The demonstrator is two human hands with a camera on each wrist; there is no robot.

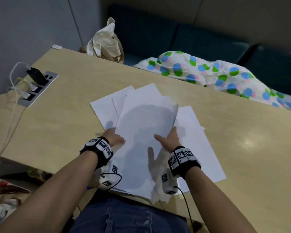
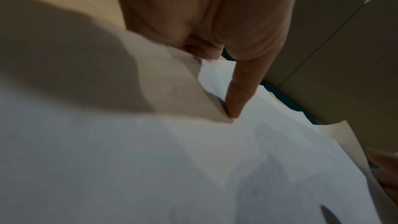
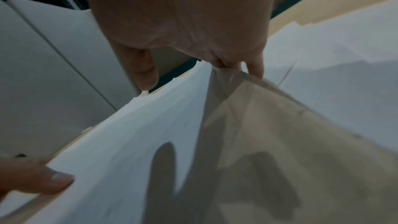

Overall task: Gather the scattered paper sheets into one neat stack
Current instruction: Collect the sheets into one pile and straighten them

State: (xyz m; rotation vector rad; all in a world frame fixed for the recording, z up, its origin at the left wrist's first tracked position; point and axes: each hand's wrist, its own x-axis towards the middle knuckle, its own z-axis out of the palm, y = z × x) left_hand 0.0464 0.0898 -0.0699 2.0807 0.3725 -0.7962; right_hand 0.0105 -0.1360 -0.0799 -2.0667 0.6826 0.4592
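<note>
Pale wooden tabletop [image 1: 208, 125] carries the action, with a dotted quilt [image 1: 213, 74] and a cream cloth tote bag [image 1: 106, 42] along its far edge. Both hands are on the top white paper sheet [image 1: 141, 125]: left hand [image 1: 114, 138] pinches its left edge, thumb on top, fingers tucked beneath; right hand [image 1: 170, 138] pinches the right edge, lifting it clear. Fanned out under and beyond the fingers, the other white sheets [image 1: 198, 145] lie overlapped and askew.

Fingertips of both hands [image 1: 170, 138] under paper sheets [image 1: 144, 132]
</note>
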